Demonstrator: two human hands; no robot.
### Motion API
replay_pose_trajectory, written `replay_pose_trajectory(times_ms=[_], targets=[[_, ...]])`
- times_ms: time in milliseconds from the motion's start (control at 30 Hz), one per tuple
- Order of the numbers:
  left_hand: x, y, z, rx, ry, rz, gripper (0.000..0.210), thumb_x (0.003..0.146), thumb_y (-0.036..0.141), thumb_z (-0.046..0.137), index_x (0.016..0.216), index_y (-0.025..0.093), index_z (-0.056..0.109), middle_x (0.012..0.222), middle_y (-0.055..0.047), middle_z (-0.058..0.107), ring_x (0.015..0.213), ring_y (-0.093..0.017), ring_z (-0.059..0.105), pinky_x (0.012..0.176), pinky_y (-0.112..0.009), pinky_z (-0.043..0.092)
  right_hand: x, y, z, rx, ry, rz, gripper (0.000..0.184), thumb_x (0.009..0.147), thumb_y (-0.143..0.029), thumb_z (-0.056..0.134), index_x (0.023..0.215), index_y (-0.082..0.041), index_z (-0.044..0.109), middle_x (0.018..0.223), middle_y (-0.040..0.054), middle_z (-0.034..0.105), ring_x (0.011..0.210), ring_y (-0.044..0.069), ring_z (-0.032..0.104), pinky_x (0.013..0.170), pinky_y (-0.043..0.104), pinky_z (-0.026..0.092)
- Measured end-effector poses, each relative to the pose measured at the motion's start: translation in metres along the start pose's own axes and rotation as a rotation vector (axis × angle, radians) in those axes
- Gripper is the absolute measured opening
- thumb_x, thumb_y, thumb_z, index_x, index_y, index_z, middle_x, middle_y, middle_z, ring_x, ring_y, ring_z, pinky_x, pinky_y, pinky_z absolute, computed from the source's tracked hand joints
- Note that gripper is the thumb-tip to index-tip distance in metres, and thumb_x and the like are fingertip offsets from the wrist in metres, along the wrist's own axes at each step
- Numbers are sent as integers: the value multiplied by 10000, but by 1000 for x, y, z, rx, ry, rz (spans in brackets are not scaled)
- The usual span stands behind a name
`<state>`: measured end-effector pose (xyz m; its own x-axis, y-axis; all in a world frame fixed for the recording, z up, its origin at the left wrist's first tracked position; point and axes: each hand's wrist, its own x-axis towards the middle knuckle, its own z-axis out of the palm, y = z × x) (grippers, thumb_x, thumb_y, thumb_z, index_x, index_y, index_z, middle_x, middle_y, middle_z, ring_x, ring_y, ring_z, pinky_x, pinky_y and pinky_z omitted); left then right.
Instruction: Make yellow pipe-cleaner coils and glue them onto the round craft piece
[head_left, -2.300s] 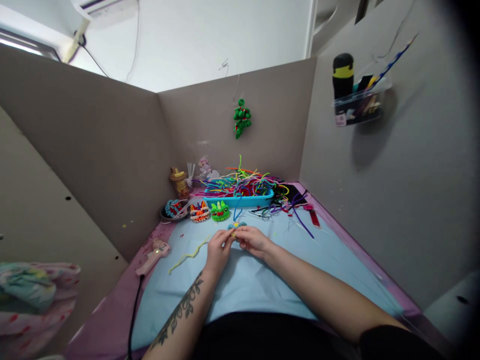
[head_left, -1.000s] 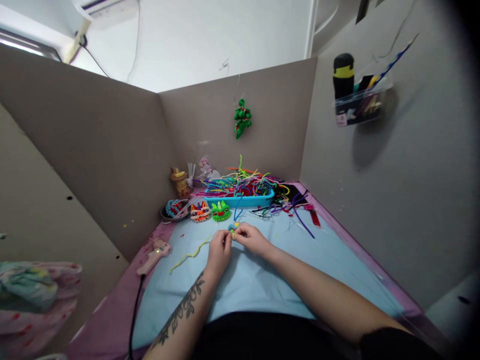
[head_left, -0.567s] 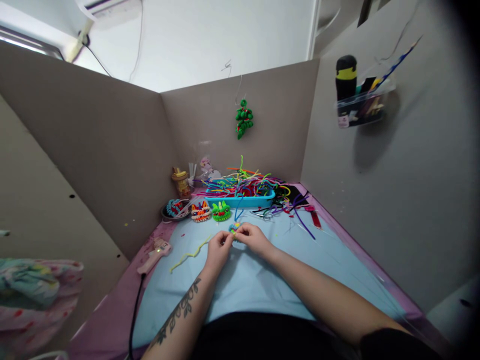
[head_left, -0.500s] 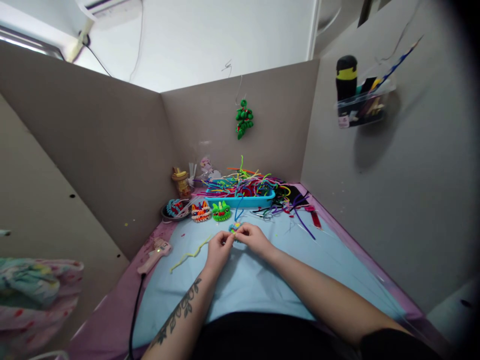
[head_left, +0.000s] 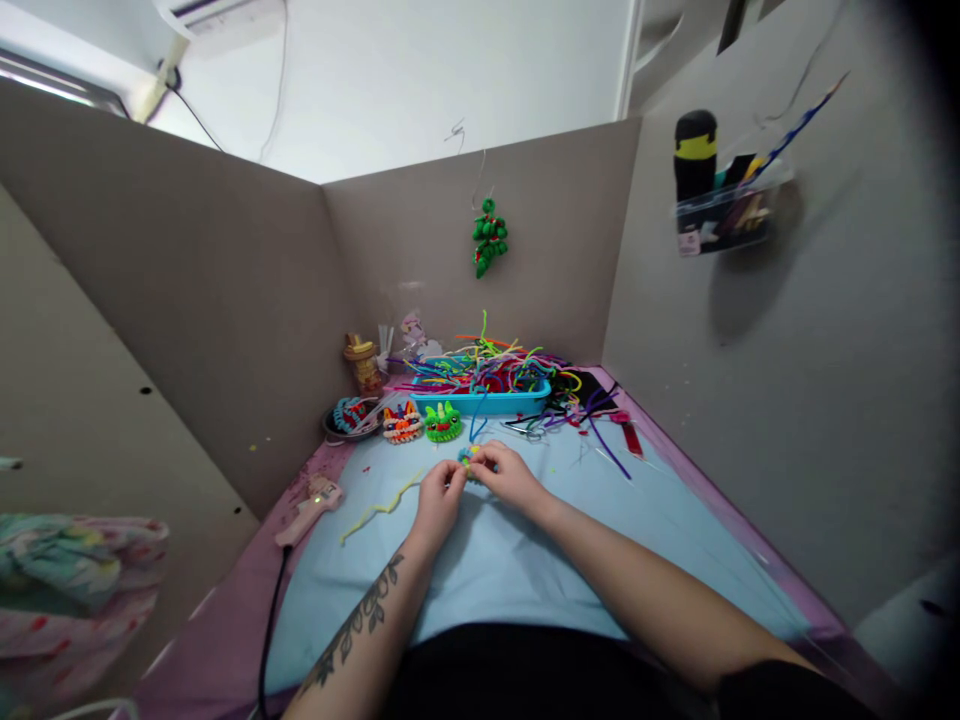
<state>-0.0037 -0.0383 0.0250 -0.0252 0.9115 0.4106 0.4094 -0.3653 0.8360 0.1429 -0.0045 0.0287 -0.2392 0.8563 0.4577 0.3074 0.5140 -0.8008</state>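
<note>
Between my two hands is a small blue and yellow pipe-cleaner figure (head_left: 466,457), largely hidden by my fingers. A blue pipe cleaner (head_left: 475,428) stands up from behind it. My left hand (head_left: 441,490) pinches the near left side of the figure. From the right, my right hand (head_left: 507,474) closes its fingertips on the same piece. A loose yellow pipe cleaner (head_left: 381,512) lies bent on the light blue cloth (head_left: 517,570) left of my left hand. Beyond the hands sit a green pipe-cleaner animal head (head_left: 443,423) and an orange and white one (head_left: 403,424).
A blue tray (head_left: 480,404) heaped with colourful pipe cleaners stands at the back. Scissors (head_left: 523,430) lie before it. A pink glue gun (head_left: 309,512) with a black cord rests at left. Grey partitions (head_left: 555,230) enclose the table; a clear box (head_left: 724,222) hangs at right.
The right hand has shifted slightly and its fingers have lifted a little around the blue and yellow figure. Both hands stay in nearly the same place.
</note>
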Motion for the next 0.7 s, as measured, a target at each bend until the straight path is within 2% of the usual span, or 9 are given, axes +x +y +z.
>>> replay_pose_trajectory(times_ms=[133, 333, 567, 700], targets=[[-1, 0, 2, 9, -9, 7, 222, 798, 349, 509, 669, 176, 561, 621, 9, 557, 603, -139, 494, 586, -243, 387, -2, -3, 5, -55, 7, -31, 191, 778, -123, 526, 597, -184, 537, 690, 1, 503, 732, 158, 505, 713, 275, 402], [-1, -2, 6, 25, 32, -11, 202, 772, 327, 518, 646, 177, 571, 612, 1, 566, 599, -146, 490, 595, -254, 372, -5, -1, 14, -102, 64, -2, 163, 784, -102, 484, 659, -195, 532, 780, 29, 512, 768, 171, 491, 746, 293, 393], [1, -5, 1, -39, 64, -62, 228, 786, 359, 514, 666, 171, 563, 596, 14, 549, 580, -140, 496, 578, -249, 389, 2, 11, 10, -23, 45, 57, 183, 799, -260, 526, 645, -182, 586, 727, 22, 546, 698, 157, 525, 662, 269, 411], [1, -5, 1, -77, 70, -78, 234, 775, 366, 531, 654, 168, 559, 584, 18, 545, 570, -133, 490, 564, -244, 391, 2, 12, 10, 13, 13, 70, 178, 762, -307, 586, 643, -176, 603, 672, 10, 552, 651, 149, 520, 627, 260, 408]])
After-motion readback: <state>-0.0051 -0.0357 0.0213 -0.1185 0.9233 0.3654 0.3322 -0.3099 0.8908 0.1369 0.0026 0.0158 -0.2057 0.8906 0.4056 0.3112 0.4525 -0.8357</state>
